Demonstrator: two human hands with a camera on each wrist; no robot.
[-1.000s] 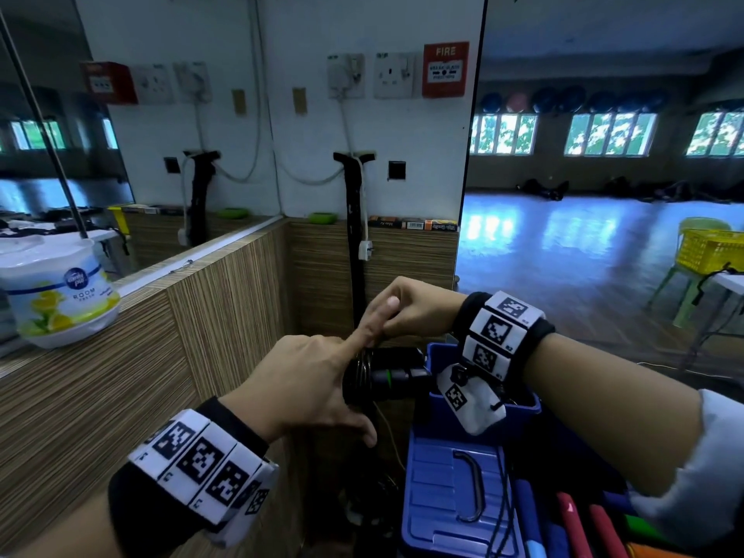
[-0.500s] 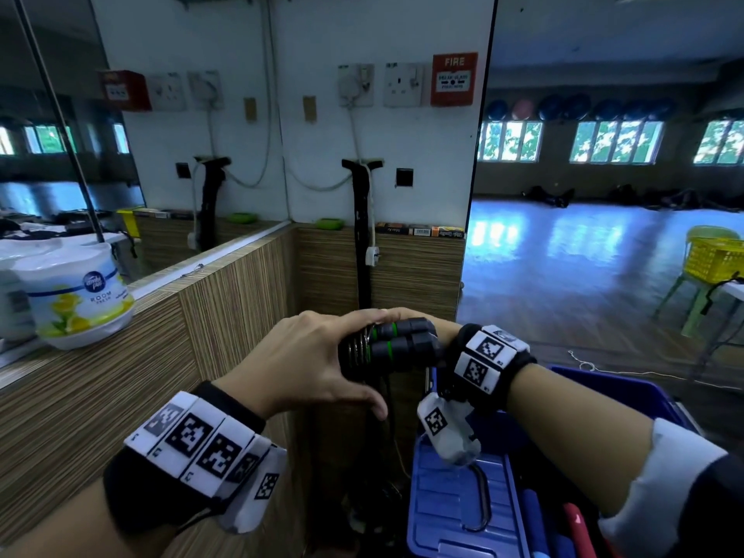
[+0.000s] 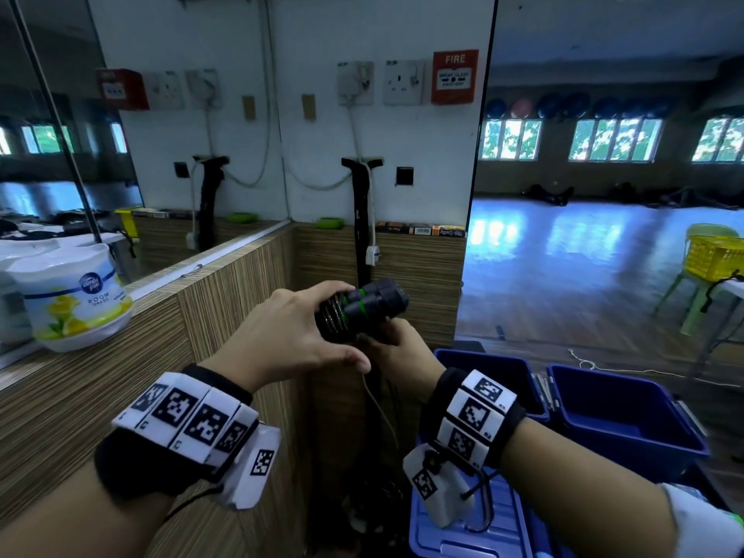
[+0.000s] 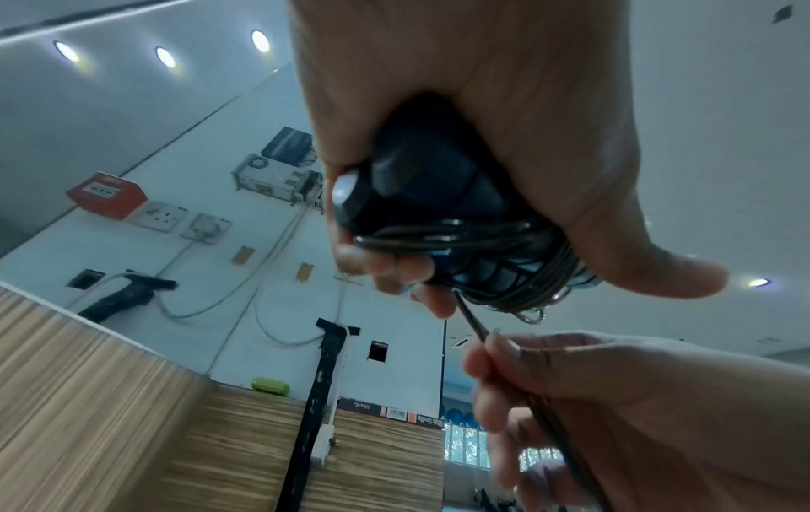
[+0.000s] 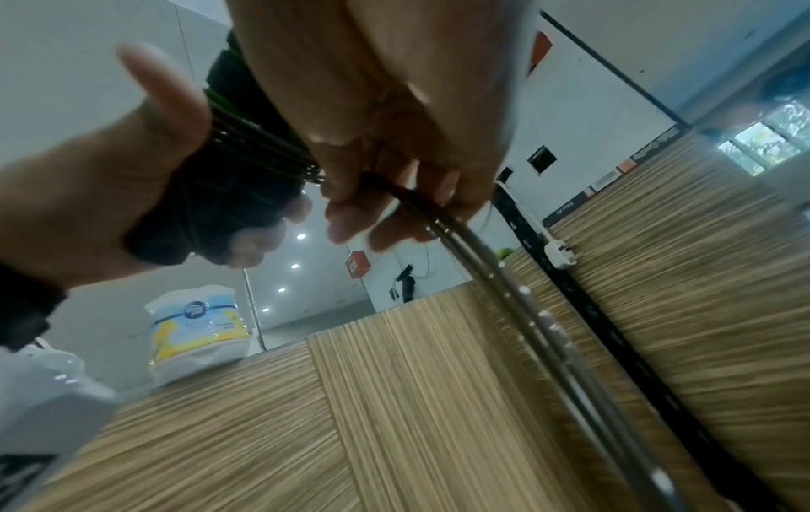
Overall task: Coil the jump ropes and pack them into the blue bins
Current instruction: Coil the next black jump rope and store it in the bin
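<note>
Jump rope handles (image 3: 364, 312) gripped in the left hand (image 3: 282, 336), cord (image 4: 471, 322) pinched by the right hand (image 3: 396, 350).

Both black handles with green rings lie side by side in the air in front of the wood-grain counter (image 3: 120, 376), above and left of the blue bins (image 3: 628, 420); the left hand's fingers and thumb curl round their near ends, where several turns of dark cord are wound. Just beneath, the right hand's fingertips (image 5: 346, 208) pinch the free run of cord, which stretches taut from the windings and trails down past the wrist. Two open blue bins stand side by side at the lower right, with a blue lid (image 3: 463, 537) nearer the person. An air freshener tub (image 3: 74, 300) sits on the counter's top near its left edge, beside the mirror.
</note>
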